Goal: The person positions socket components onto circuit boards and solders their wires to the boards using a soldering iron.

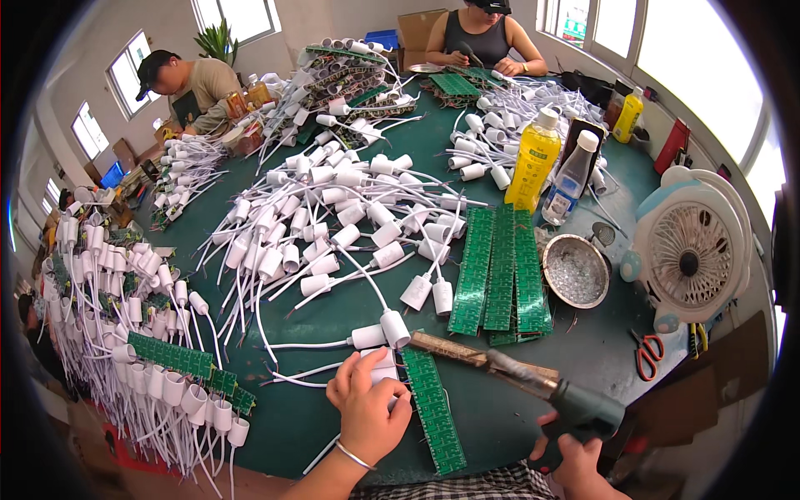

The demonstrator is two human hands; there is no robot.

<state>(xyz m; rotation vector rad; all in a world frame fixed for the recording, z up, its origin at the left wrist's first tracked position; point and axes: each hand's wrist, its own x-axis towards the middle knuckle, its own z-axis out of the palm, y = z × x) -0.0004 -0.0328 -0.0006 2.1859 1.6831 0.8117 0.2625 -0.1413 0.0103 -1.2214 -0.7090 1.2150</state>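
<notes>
My left hand point(367, 417), fingers curled, grips a white lamp socket point(379, 365) against the left edge of a green circuit board strip point(433, 412). The fingers partly hide that socket. Two more white sockets with cables touch or lie close to the fingertips, one of them tilted point(394, 328). In my right hand point(577, 460) is a soldering gun point(587, 410) with a dark green body. Its metal barrel points left, above a brownish bar point(450, 348) lying across the strip's far end. Where the gun's tip ends I cannot make out.
A pile of wired sockets point(333, 208) covers the table's middle; assembled boards hang at the left point(167, 354). To the right are stacked board strips point(498, 275), a metal bowl point(577, 271), bottles point(533, 162), a fan point(690, 250) and red-handled cutters point(647, 354). Two people work across the table.
</notes>
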